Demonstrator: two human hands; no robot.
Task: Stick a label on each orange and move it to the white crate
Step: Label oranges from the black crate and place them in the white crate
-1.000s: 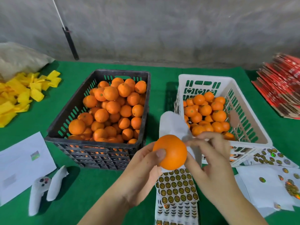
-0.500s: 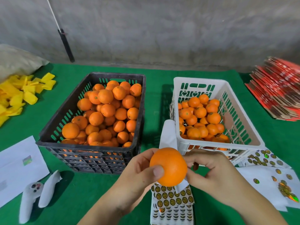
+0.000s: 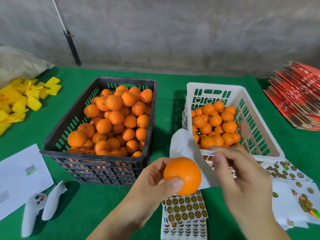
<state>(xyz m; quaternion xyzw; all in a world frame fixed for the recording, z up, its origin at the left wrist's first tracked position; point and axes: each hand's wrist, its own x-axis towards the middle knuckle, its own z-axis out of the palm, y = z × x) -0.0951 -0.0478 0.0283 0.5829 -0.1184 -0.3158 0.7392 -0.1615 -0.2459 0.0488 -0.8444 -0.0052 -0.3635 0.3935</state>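
My left hand (image 3: 152,184) grips one orange (image 3: 182,175) between thumb and fingers, low in the middle and in front of both crates. My right hand (image 3: 242,181) is blurred, just right of the orange and apart from it. Its fingertips sit by the edge of a curled white backing sheet (image 3: 181,144), and I cannot tell whether they pinch anything. The black crate (image 3: 97,154) on the left is heaped with oranges. The white crate (image 3: 214,86) on the right holds several oranges. Sheets of round gold-and-black labels (image 3: 185,208) lie under the orange.
Hologram sticker sheets (image 3: 294,193) lie at the right front. Two white controllers (image 3: 34,210) and white paper (image 3: 20,174) are at the left front. Yellow pieces (image 3: 17,101) are heaped at far left and red flat boxes (image 3: 297,94) at far right, all on green cloth.
My right hand pressed against the orange half a second ago and has since lifted off up and to the right. The left hand keeps its hold on the orange.
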